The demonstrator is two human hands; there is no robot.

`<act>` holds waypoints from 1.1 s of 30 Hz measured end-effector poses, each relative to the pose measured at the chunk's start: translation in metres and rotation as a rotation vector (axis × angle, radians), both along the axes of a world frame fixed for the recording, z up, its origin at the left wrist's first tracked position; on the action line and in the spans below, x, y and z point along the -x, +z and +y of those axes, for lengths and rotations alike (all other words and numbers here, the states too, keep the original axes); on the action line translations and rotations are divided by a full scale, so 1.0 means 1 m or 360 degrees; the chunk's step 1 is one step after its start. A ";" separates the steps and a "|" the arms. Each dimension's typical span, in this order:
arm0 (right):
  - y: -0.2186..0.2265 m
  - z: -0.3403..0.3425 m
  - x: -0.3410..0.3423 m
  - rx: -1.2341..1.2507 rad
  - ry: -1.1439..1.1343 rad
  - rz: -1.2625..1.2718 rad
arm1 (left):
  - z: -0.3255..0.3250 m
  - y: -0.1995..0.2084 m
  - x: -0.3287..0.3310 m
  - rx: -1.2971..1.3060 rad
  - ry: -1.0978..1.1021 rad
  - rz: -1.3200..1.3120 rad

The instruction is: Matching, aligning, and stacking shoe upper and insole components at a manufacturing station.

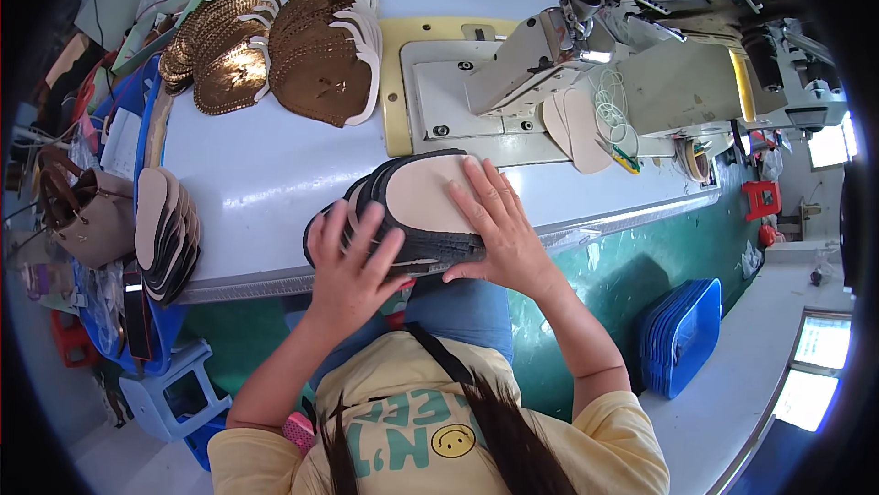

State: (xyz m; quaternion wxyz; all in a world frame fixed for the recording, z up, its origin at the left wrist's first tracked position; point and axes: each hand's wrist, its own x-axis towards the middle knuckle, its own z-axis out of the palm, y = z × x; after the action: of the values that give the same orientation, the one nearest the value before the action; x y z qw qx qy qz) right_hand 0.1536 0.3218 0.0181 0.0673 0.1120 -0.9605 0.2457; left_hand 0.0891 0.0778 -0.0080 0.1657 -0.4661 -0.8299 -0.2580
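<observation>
A stack of shoe insoles, dark layers with a beige one on top, lies near the table's front edge. My right hand rests on its right end, fingers stretched flat over the beige top and thumb apart at the front side. Over the stack's left part is my left hand, its fingers spread and slightly blurred; whether they touch the insoles I cannot tell. Another pile of beige and black insoles sits at the table's left edge. Farther back are two fanned piles of shiny bronze shoe uppers with white edges.
A sewing machine stands at the back right, with loose beige insoles, thread and small yellow-green snips beside it. Blue stacked baskets are on the green floor at right. A handbag and a blue stool are at left.
</observation>
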 end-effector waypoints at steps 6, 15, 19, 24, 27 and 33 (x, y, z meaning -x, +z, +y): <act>0.004 -0.008 0.002 -0.0036 -0.0106 0.0090 | -0.020 0.000 0.012 -0.0139 0.0123 -0.0405; 0.019 -0.021 0.016 -0.0022 -0.0089 0.0205 | 0.006 0.056 0.049 0.0428 -0.0154 0.0468; 0.027 -0.021 0.027 0.0041 -0.0034 0.0170 | 0.002 0.048 0.066 0.0365 -0.0419 -0.0201; 0.031 -0.014 0.048 0.0970 0.0032 -0.0168 | -0.008 0.066 0.076 -0.0329 -0.0349 -0.0974; 0.019 -0.034 0.056 0.1184 0.0111 0.0139 | -0.020 0.068 0.079 -0.0337 -0.0255 -0.1149; -0.016 -0.059 0.067 0.1066 0.0109 0.0279 | -0.028 0.039 0.087 -0.0487 -0.0112 -0.1357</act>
State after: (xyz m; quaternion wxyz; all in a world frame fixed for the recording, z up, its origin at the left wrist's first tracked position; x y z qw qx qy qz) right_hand 0.0871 0.2626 0.0026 0.1742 0.1365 -0.8128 0.5389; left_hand 0.0016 0.0495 0.0308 -0.1327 -0.3163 -0.7600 -0.5520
